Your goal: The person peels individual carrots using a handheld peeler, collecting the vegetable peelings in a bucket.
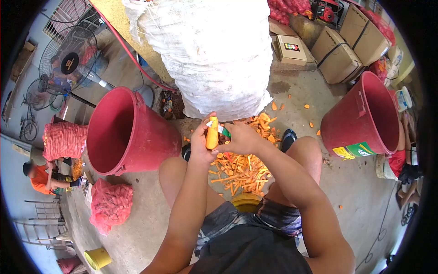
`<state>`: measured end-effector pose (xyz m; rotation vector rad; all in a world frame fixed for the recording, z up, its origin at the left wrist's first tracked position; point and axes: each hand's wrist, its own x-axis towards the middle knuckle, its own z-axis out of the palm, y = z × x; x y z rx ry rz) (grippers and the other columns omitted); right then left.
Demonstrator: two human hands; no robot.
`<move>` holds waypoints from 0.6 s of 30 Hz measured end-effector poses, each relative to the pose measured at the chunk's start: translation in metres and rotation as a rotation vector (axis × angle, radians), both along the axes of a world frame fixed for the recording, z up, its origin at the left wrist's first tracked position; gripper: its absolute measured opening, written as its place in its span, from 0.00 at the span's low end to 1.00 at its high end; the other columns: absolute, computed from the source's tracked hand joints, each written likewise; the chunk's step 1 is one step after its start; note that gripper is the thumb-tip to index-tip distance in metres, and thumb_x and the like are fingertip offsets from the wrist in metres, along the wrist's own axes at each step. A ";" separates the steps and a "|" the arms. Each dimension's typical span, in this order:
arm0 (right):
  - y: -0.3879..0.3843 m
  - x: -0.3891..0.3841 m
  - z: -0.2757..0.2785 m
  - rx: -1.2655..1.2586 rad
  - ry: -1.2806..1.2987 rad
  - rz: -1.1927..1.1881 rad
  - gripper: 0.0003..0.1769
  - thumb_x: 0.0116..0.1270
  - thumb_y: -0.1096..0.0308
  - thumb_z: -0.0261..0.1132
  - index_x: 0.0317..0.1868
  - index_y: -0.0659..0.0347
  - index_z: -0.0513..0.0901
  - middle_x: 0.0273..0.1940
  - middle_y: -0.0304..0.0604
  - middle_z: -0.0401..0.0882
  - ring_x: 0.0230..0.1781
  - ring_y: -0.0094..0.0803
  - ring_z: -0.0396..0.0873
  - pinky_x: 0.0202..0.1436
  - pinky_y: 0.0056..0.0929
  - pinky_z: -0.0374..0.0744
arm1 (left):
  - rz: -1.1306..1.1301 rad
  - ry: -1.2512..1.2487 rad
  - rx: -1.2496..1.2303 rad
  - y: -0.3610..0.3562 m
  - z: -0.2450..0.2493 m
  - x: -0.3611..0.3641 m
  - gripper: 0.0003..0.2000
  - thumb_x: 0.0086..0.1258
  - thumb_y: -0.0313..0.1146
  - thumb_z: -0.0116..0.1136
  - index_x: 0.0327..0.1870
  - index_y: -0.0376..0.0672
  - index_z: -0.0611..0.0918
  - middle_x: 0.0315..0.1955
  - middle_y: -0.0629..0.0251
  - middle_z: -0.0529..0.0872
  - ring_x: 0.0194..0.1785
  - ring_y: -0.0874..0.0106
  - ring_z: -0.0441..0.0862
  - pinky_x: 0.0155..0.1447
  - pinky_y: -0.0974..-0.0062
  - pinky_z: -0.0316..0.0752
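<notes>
My left hand is closed around a peeled orange carrot, held upright in front of the white sack. In my right hand is a small knife with a green handle. Its pale blade lies across the upper part of the carrot, and my right thumb reaches toward the carrot's lower end. Below both hands, a heap of carrot peelings and cut ends covers the floor between my legs. The yellow rim of a container shows beneath me, mostly hidden.
A large white sack stands ahead. Red bins flank me, one on the left and one on the right. A red mesh bag of carrots lies at left, near a fan. Cardboard boxes are back right. Other people sit at both sides.
</notes>
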<state>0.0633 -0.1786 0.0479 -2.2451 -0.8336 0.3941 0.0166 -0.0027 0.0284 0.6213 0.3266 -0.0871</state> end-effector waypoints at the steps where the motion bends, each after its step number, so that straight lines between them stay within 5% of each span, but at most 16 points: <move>1: 0.001 -0.001 0.001 -0.035 -0.014 0.004 0.46 0.49 0.27 0.80 0.40 0.68 0.84 0.37 0.63 0.87 0.43 0.59 0.88 0.51 0.50 0.84 | -0.024 -0.045 -0.014 0.003 -0.003 0.000 0.18 0.80 0.37 0.55 0.67 0.44 0.80 0.46 0.67 0.85 0.47 0.67 0.86 0.48 0.63 0.87; 8: -0.006 0.002 0.013 -0.077 0.103 0.061 0.45 0.50 0.23 0.77 0.34 0.66 0.87 0.33 0.59 0.89 0.40 0.56 0.89 0.49 0.52 0.84 | -0.085 -0.059 0.026 0.001 0.003 -0.004 0.17 0.80 0.37 0.57 0.65 0.44 0.81 0.45 0.67 0.86 0.48 0.68 0.87 0.52 0.65 0.87; 10: -0.004 0.002 0.012 -0.160 0.043 0.079 0.46 0.54 0.20 0.72 0.34 0.65 0.89 0.33 0.60 0.89 0.40 0.57 0.89 0.49 0.52 0.85 | -0.026 0.007 -0.040 0.000 0.003 -0.002 0.15 0.80 0.37 0.58 0.64 0.46 0.81 0.42 0.60 0.88 0.41 0.66 0.88 0.45 0.62 0.87; 18: -0.005 -0.004 0.014 -0.164 0.002 0.032 0.48 0.59 0.16 0.64 0.33 0.62 0.91 0.32 0.58 0.89 0.38 0.57 0.90 0.47 0.50 0.86 | -0.024 -0.029 -0.092 0.004 0.004 0.000 0.14 0.84 0.40 0.57 0.66 0.54 0.80 0.44 0.64 0.87 0.39 0.68 0.84 0.43 0.65 0.84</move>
